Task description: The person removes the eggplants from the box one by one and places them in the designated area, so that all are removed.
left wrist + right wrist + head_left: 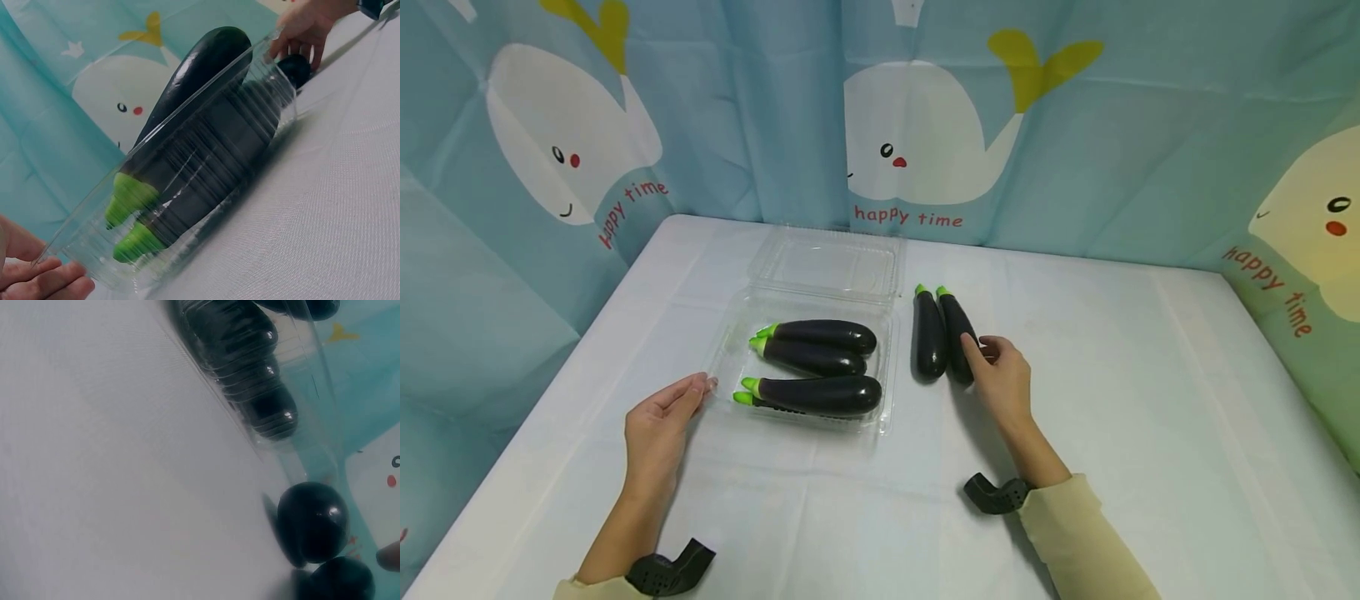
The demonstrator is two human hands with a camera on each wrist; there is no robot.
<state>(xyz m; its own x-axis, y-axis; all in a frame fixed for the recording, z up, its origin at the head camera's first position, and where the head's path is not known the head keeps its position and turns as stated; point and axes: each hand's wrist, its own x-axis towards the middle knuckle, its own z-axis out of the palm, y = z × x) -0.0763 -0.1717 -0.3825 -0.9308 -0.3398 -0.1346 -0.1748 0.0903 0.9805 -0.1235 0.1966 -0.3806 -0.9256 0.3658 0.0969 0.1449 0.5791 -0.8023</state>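
A clear plastic clamshell box (886, 417) lies with its lid (827, 262) folded back. Several dark eggplants (820, 396) with green stem ends lie crosswise inside, two stem ends showing close together at the front. My left hand (658, 425) pinches the box's left rim between thumb and fingers, also seen in the left wrist view. Right of the box, two more eggplants lie side by side, stems away from me. My right hand (1003, 379) is at the right-hand eggplant (953, 321), thumb over its body, fingers bent along its right side. The left-hand eggplant (931, 337) lies untouched.
A white cloth covers the table (1120, 400). Behind and at both sides hangs a blue curtain (790, 108) with whale prints, close behind the lid. Black wrist devices (996, 493) sit on both forearms.
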